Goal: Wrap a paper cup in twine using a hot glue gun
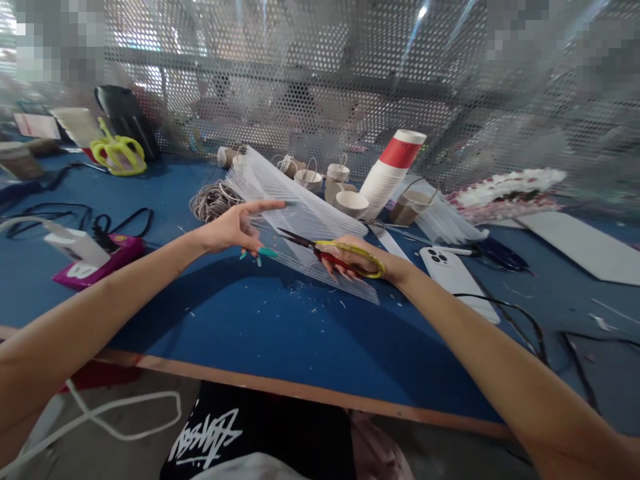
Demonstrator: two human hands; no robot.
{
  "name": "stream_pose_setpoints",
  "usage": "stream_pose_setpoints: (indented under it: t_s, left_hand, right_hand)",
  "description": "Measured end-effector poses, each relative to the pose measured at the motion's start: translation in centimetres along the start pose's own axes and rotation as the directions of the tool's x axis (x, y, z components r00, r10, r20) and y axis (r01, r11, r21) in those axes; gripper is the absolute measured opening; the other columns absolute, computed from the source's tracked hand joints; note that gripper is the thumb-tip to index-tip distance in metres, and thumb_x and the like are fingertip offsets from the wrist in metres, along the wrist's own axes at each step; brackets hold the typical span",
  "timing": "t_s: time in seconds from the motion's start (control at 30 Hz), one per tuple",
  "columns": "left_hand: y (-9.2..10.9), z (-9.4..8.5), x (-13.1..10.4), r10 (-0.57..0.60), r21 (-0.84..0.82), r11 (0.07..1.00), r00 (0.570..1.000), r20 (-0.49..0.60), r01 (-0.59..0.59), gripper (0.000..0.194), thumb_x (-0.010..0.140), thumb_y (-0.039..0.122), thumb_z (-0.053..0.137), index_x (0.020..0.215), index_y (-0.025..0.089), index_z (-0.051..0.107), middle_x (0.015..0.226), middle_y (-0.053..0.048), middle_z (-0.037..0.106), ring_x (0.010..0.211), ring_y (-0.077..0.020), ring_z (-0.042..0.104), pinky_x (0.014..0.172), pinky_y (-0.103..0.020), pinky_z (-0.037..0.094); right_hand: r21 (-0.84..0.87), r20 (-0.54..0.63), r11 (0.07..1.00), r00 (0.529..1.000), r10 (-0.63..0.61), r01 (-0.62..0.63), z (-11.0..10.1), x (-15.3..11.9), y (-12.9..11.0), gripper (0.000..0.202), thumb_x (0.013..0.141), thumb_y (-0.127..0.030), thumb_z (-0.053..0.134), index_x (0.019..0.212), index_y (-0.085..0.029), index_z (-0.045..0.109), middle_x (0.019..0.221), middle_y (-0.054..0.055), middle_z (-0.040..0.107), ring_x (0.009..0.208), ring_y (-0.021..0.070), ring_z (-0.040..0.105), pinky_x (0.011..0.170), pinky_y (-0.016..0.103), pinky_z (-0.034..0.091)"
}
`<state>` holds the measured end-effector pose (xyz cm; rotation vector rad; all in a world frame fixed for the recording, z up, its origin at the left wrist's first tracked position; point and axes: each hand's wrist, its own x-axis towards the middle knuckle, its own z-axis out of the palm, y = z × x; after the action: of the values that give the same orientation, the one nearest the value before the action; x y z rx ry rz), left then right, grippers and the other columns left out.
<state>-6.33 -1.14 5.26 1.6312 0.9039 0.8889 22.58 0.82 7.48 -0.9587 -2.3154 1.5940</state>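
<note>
My right hand (345, 257) grips a pair of scissors (376, 270) with yellow and red handles. Their dark blades point left, slightly apart. To the left, my left hand (227, 227) has its index finger stretched out and its thumb apart, green nails showing; some of its fingers are partly hidden. Sheer white ribbed material (310, 207) lies in long strips behind and beneath both hands. Whether the left fingers touch a strip, I cannot tell. Small white scraps (314, 310) dot the blue table in front.
Behind the strips stand a bundle of grey cord (215, 200), small cups (351, 202) and a tall paper cup stack (393, 175). A white phone (457, 283) lies right, a purple packet (107, 263) left. Perforated metal (280, 73) backs the blue table (280, 347).
</note>
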Motion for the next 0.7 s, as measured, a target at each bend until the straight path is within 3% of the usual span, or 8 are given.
stream_pose_setpoints:
  t_s: [0.13, 0.3, 0.37, 0.53, 0.7]
  left_hand:
    - [0.39, 0.38, -0.05, -0.027, -0.047, 0.998, 0.999, 0.022, 0.028, 0.100, 0.056, 0.017, 0.088, 0.149, 0.022, 0.048, 0.095, -0.006, 0.078, 0.048, -0.0134, 0.066, 0.042, -0.023, 0.052]
    - [0.57, 0.61, -0.12, 0.022, 0.001, 1.000, 0.999, 0.027, -0.022, 0.093, 0.056, 0.023, 0.090, 0.143, 0.028, 0.056, 0.138, -0.013, 0.063, 0.050, -0.0117, 0.067, 0.041, -0.025, 0.052]
    - [0.46, 0.56, -0.09, 0.036, 0.018, 0.999, 0.999, 0.040, -0.037, 0.091, 0.057, 0.024, 0.090, 0.142, 0.030, 0.057, 0.142, -0.012, 0.060, 0.051, -0.0120, 0.067, 0.040, -0.025, 0.051]
    - [0.17, 0.41, -0.04, 0.039, 0.023, 0.999, 0.997, 0.062, -0.041, 0.088, 0.058, 0.021, 0.088, 0.141, 0.029, 0.059, 0.127, -0.011, 0.070, 0.051, -0.0130, 0.068, 0.039, -0.022, 0.048]
    - [0.40, 0.42, -0.18, 0.023, -0.058, 0.998, 0.991, 0.131, -0.015, 0.090, 0.062, 0.013, 0.085, 0.144, 0.031, 0.053, 0.149, -0.014, 0.054, 0.051, -0.0052, 0.064, 0.041, -0.016, 0.048]
  right_hand:
    - [-0.006, -0.032, 1.000, 0.999, 0.020, -0.020, 0.48, 0.25, -0.09, 0.053, 0.083, -0.066, 0.058, 0.066, -0.016, 0.054, 0.055, 0.001, 0.057, 0.036, 0.0026, 0.044, 0.032, 0.016, 0.031]
    - [0.000, -0.025, 0.999, 0.999, 0.047, -0.047, 0.83, 0.52, -0.19, 0.052, 0.082, -0.065, 0.059, 0.066, -0.016, 0.055, 0.054, 0.000, 0.059, 0.035, 0.0026, 0.044, 0.032, 0.016, 0.032]
    - [0.001, -0.030, 0.999, 0.998, 0.050, -0.050, 0.99, 0.45, -0.31, 0.050, 0.082, -0.063, 0.061, 0.067, -0.016, 0.055, 0.056, 0.000, 0.060, 0.035, 0.0023, 0.044, 0.032, 0.015, 0.032]
    - [0.014, -0.059, 0.997, 0.996, 0.074, -0.073, 1.11, 0.25, -0.11, 0.040, 0.082, -0.053, 0.065, 0.074, -0.015, 0.058, 0.058, -0.002, 0.059, 0.037, 0.0019, 0.045, 0.032, 0.014, 0.031]
    - [-0.020, -0.043, 0.998, 0.998, 0.055, -0.056, 0.86, 0.44, 0.23, 0.046, 0.079, -0.058, 0.069, 0.067, -0.016, 0.054, 0.051, -0.004, 0.054, 0.036, 0.0021, 0.044, 0.032, 0.014, 0.030]
